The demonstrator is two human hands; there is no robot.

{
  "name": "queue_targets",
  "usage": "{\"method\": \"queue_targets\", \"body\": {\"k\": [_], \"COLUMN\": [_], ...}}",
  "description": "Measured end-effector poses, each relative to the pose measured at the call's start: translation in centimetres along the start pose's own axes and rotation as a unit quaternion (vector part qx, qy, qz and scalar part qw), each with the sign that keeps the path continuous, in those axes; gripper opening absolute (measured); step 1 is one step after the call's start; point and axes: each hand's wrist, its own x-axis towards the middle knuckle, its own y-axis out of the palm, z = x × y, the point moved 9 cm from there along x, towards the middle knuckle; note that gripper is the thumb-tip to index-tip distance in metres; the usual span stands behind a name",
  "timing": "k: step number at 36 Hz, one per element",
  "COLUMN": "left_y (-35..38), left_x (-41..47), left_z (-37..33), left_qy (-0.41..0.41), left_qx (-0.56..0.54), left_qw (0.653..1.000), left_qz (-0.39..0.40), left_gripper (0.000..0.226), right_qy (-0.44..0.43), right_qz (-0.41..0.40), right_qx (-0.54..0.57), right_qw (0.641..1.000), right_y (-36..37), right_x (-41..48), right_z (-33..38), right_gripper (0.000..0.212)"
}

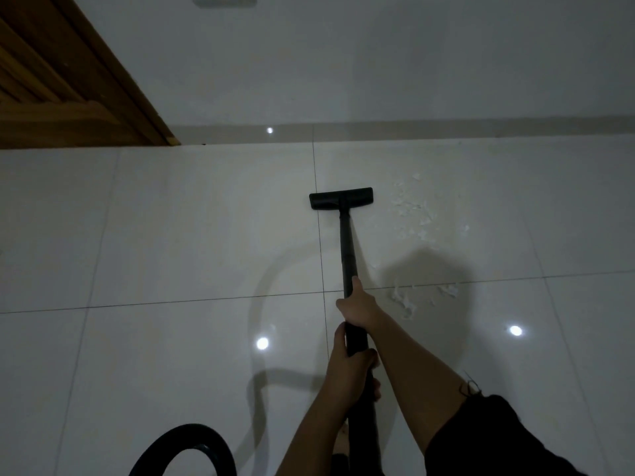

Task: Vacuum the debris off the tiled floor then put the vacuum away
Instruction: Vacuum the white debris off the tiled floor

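A black vacuum wand runs from my hands down to a flat black floor head resting on the glossy white tiled floor. My right hand grips the wand higher up the tube. My left hand holds it just below, nearer my body. White scraps of debris lie scattered to the right of the floor head. More debris lies right of my right hand along a grout line.
A black vacuum hose loops at the bottom left. A wooden door stands at the top left, with a white wall and skirting across the back. Ceiling lights reflect off the tiles.
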Motion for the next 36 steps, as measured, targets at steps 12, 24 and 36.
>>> {"method": "queue_targets", "body": {"k": [12, 24, 36], "left_y": [2.1, 4.3, 6.1], "left_x": [2.9, 3.8, 1.5], "left_z": [-1.9, -1.1, 1.6], "left_qy": [-0.006, -0.012, -0.006], "left_qx": [0.012, 0.02, 0.045], "left_qw": [1.0, 0.999, 0.998], "left_qz": [0.011, 0.025, 0.051], "left_gripper": [0.052, 0.048, 0.049], "right_qy": [-0.004, 0.012, 0.028], "right_qz": [-0.021, -0.042, -0.049], "right_qx": [0.017, 0.007, 0.022], "right_qw": [1.0, 0.999, 0.998], "right_y": [-3.9, -5.9, -5.8], "right_x": [2.0, 2.3, -0.2], "right_z": [0.6, -1.5, -5.4], "right_gripper": [0.073, 0.073, 0.072]}}
